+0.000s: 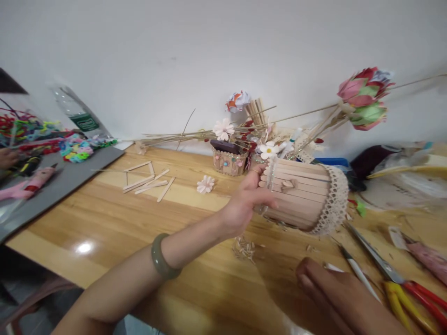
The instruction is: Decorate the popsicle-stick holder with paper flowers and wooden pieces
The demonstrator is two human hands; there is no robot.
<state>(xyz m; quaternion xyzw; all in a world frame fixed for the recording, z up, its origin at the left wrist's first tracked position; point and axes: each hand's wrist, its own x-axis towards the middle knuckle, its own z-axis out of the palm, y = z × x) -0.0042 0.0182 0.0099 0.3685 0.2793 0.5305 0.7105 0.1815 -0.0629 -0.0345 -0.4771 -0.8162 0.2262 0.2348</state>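
A: One feed, the head view. Where do I log the piece?

B: I see a barrel-shaped container of pale flat wooden sticks [300, 193], banded with cream lace [333, 202] at one end. It is above the yellow wood-grain worktop [132, 242], with the left hand [240, 209] clamped round the opposite, scalloped end.

A: Long axis?

B: Across my view, dipping slightly rightward, lace end away from the left hand. The right hand [335, 293] is below, apart from the container, and nearer that lace end. Its fingers look curled; I cannot tell whether they grip anything.

A: Obstructions?

B: Between the two, I note none. Right of the right hand lie a slim white pen-like tool with a dark tip [359, 272] and metal scissors with red and yellow handles [375, 258]. Under the left wrist, a small heap of pale husk-like bits [244, 249]. Behind, a little stick-walled basket [228, 163]; farther left, loose flat wooden sticks [139, 186] and a pale pink flower [206, 184].
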